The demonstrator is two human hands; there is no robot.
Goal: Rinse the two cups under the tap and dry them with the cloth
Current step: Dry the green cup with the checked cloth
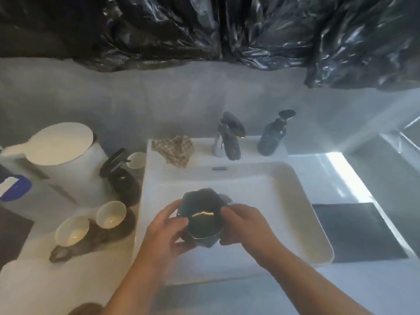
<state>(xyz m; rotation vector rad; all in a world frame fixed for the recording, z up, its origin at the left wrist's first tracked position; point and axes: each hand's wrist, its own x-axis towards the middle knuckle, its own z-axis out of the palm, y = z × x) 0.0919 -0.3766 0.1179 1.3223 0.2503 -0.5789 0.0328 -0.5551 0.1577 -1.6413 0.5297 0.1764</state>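
White basin [293,201] | we grip dark faceted cup [202,226], left hand [168,226] and right hand [245,226] curled round it | tap [230,142] beyond, far.

The sink [313,223] sat mid-frame in the worktop [45,280], with a cup [202,223] held over its near half between the left hand [166,230] and the right hand [247,226]. On its back ledge lay the cloth [173,150] at left, the tap [229,142] at centre and a bottle [271,137] further right. A jug [68,155] stood at upper left, and a mat [356,233] lay right of the sink.
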